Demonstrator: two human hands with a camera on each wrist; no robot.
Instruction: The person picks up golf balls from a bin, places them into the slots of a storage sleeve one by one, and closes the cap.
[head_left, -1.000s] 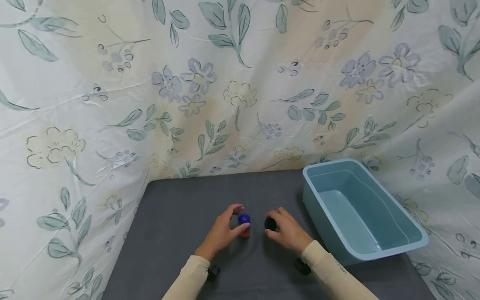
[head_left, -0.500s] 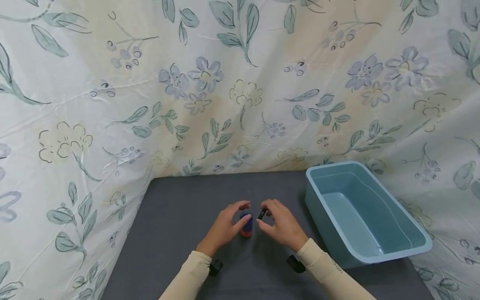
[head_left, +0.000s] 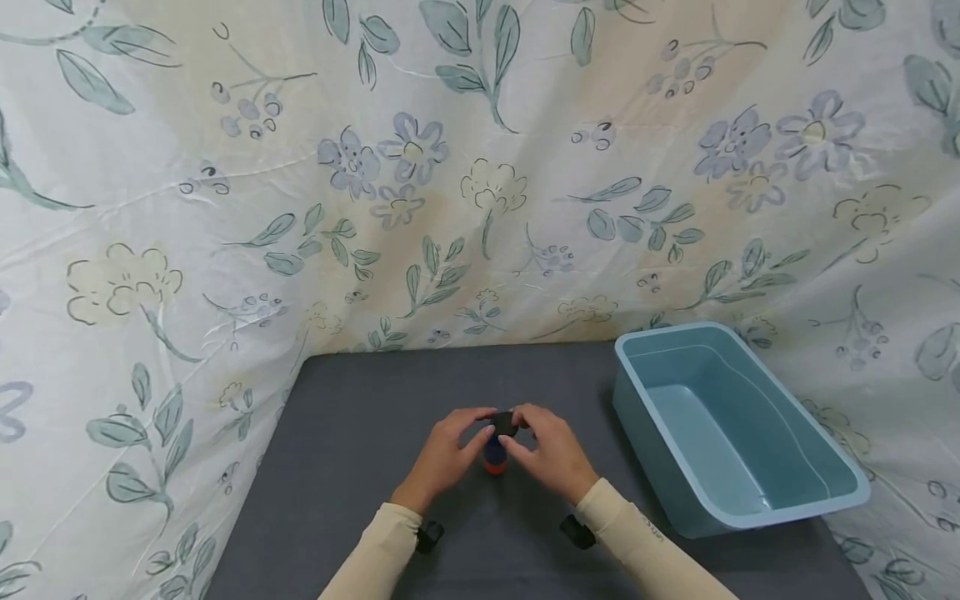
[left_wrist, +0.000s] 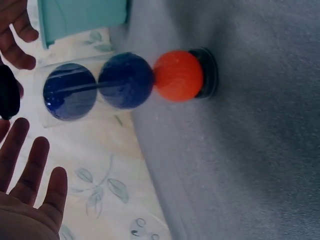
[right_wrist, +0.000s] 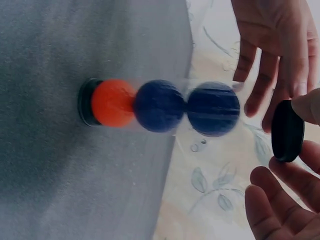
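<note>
A clear tube (left_wrist: 107, 85) stands upright on the dark table, with two dark blue balls (right_wrist: 159, 106) above one orange ball (right_wrist: 114, 102) and a black base (left_wrist: 207, 72). Just over its top is a round black cap (head_left: 504, 423). My right hand (head_left: 551, 450) pinches this cap between thumb and fingers from the right. From the left, my left hand (head_left: 444, 454) has its thumb and index finger at the cap's near edge, pinching it there; its other fingers (left_wrist: 35, 165) are spread. The hands partly hide the tube's upper part in the head view.
A blue plastic tub (head_left: 637, 425) with nothing in it stands at the table's right side. The grey table cover (head_left: 390, 387) runs back to a floral curtain (head_left: 420, 208), which also hangs at both sides. A black camera sits on each wrist.
My right hand has moved left with the black cap, from beside the tube to over its top, tilting the cap on the way. My left hand has shifted slightly right, to the cap's edge.
</note>
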